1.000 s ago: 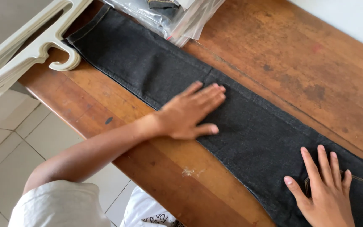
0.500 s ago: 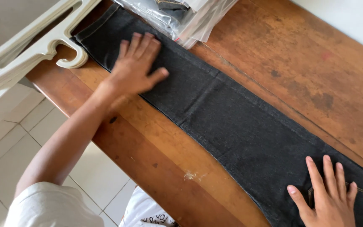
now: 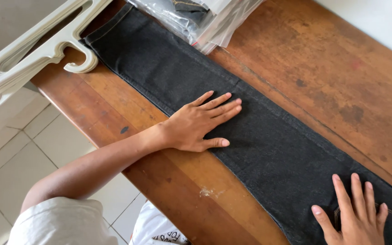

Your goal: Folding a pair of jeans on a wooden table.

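- A stack of cream plastic clothes hangers (image 3: 32, 59) sits at the far left, its hooks overhanging the edge of the worn brown wooden table (image 3: 323, 77) above a pale tiled floor (image 3: 19, 149).
- A long strip of dark grey denim trousers (image 3: 268, 149), folded narrow, lies flat on the table, running diagonally from the upper left corner down to the lower right.
- The left hand (image 3: 200, 124) rests palm down on the middle of the denim near its closer edge, fingers straight and spread, thumb out; it grips nothing.
- Clear plastic bags holding folded dark clothing (image 3: 200, 18) lie at the top, touching the denim's far edge.
- The right hand (image 3: 357, 218) lies flat at the lower right on the denim, fingers open, clasping nothing.
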